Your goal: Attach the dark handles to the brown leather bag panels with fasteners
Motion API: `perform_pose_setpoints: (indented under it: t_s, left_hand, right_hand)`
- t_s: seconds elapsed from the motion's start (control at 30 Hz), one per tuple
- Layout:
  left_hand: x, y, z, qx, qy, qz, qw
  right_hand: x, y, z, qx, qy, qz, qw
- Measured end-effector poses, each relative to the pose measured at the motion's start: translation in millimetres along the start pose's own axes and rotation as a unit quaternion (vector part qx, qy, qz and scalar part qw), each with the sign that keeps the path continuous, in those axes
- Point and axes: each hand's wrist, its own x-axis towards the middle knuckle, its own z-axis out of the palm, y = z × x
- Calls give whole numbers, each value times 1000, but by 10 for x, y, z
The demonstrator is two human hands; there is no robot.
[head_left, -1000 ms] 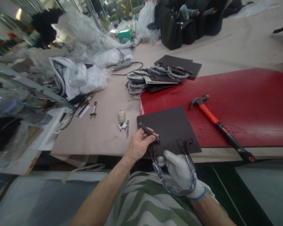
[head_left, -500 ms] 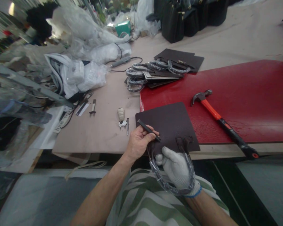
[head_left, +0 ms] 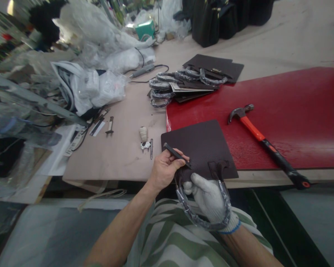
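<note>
A dark brown leather bag panel lies at the table's front edge, partly over the red sheet. Its handle, wrapped in clear plastic, loops down toward my lap. My bare left hand is closed around a slim black bar-shaped punch. That tool leans, its lower end at the panel beside the left handle tab. Inside the handle loop, my right hand, in a white knit glove, grips the panel's near edge with its thumb on top. The fingers under the edge are partly hidden.
A claw hammer lies on the red sheet. Behind sit stacked panels with wrapped handles and black bags. Leftward are a two-pronged tool, a metal rod and plastic-wrapped bundles.
The view has shifted slightly, so things on the table sit a little differently in the picture. Both hands, the punch and the panel keep nearly the same arrangement.
</note>
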Motion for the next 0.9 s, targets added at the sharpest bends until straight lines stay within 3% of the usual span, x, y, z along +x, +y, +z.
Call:
perform_pose_setpoints:
  t_s: [0.23,0.43,0.9]
  left_hand:
    - [-51,0,21,61,9,24,998]
    - [-116,-30,-7,137,5,90,986]
    - [-74,11,21,181,16,128,975]
  right_hand:
    - [-1,-1,-4,-28,-11,-29,999]
    - [30,27,-5,-48,2,-64,997]
    - [78,24,43,-26,18,-46,998]
